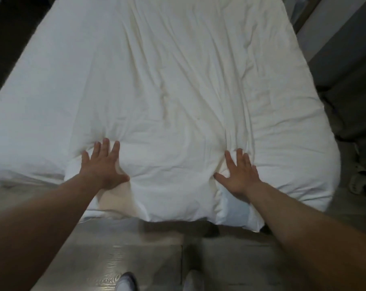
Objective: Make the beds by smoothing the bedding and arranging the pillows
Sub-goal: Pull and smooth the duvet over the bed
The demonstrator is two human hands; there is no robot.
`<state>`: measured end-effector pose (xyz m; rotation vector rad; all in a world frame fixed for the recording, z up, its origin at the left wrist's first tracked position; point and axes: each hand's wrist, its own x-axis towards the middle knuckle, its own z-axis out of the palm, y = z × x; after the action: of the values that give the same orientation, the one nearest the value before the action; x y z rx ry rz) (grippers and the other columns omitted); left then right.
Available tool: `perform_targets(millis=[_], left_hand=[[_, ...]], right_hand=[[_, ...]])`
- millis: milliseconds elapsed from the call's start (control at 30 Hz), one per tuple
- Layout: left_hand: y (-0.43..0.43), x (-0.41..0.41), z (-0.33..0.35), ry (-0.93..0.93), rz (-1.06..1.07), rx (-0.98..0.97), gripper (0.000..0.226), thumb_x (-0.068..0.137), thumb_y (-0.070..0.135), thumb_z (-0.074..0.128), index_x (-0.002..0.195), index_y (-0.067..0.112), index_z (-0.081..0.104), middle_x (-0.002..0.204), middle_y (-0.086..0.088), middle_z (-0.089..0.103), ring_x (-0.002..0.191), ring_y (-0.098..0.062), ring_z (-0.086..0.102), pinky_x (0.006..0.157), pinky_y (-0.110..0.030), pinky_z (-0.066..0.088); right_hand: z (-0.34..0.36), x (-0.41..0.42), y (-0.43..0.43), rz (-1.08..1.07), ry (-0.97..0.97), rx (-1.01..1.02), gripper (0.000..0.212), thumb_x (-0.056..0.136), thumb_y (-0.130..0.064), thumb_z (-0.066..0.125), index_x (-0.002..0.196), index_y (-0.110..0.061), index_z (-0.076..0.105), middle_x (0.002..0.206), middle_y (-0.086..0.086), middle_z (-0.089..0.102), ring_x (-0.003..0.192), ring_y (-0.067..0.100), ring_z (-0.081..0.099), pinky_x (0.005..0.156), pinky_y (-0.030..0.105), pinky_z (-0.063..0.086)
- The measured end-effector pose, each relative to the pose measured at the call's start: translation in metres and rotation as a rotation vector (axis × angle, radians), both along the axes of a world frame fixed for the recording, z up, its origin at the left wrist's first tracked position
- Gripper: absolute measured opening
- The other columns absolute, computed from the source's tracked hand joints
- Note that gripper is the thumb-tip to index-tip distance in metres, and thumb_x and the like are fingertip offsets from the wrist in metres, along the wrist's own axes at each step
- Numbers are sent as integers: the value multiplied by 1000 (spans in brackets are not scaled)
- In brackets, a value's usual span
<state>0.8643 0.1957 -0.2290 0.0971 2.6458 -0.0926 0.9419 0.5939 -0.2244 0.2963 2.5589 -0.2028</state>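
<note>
A white, wrinkled duvet (167, 80) covers the bed and hangs over its near edge. My left hand (103, 164) lies flat on the duvet near that edge, left of centre, fingers spread and straight. My right hand (239, 174) presses flat on the duvet to the right, fingers spread as well. Creases run away from both hands toward the far end of the bed. No pillow shows in this view.
Pale wood-look floor (115, 248) lies between me and the bed, with my feet at the bottom edge. Sandals (361, 181) sit on the floor at the right. A grey wall or cabinet (335, 38) stands along the bed's right side.
</note>
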Motion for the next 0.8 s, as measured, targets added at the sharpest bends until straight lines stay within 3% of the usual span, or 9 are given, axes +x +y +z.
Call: perform_targets(millis=[67,133,233,300,533,700,800], left_hand=[[3,-3,13,-49,16,-20,117,70,69,62,151,26,-12,160,-7,-16,148,-31,-8,115,-56,6],[10,3,37,-86,43,2,106,74,59,65,151,20,4,158,-12,3,146,-34,8,114,-54,20],[21,31,79,-141,141,249,62,85,41,61,136,12,43,141,-14,43,128,-31,43,104,-38,39],[28,61,113,-240,237,425,50,88,32,61,132,10,53,138,-12,52,125,-27,50,103,-31,39],[-1,193,200,-307,485,679,35,88,25,61,120,10,63,115,-6,64,100,-19,60,87,-27,45],[-69,288,226,-304,768,833,20,79,29,66,93,15,68,80,3,62,76,-15,55,68,-28,44],[-123,329,236,-309,822,820,22,70,34,64,88,22,66,89,-3,68,77,-13,60,71,-26,46]], right_hand=[[14,-10,0,13,-58,-1,95,82,-76,38,150,-36,-15,158,3,-25,147,28,-14,119,50,6],[36,-9,-6,-12,-82,-8,86,88,-62,45,153,-31,-2,161,8,-12,148,31,0,119,46,14],[73,13,-30,-73,-56,-145,63,90,-41,51,145,-15,33,149,16,34,132,32,39,107,36,35],[105,35,-50,-102,-119,-299,54,88,-35,56,137,-15,47,139,10,49,123,26,50,101,33,40],[193,128,-125,-102,-248,-459,43,85,-41,61,123,-20,59,124,2,61,109,16,57,94,28,45],[236,169,-178,-2,-287,-445,41,85,-36,63,122,-18,61,121,0,62,109,14,58,94,25,44],[258,175,-217,46,-260,-412,35,86,-33,64,116,-17,64,113,0,64,107,15,59,93,26,45]])
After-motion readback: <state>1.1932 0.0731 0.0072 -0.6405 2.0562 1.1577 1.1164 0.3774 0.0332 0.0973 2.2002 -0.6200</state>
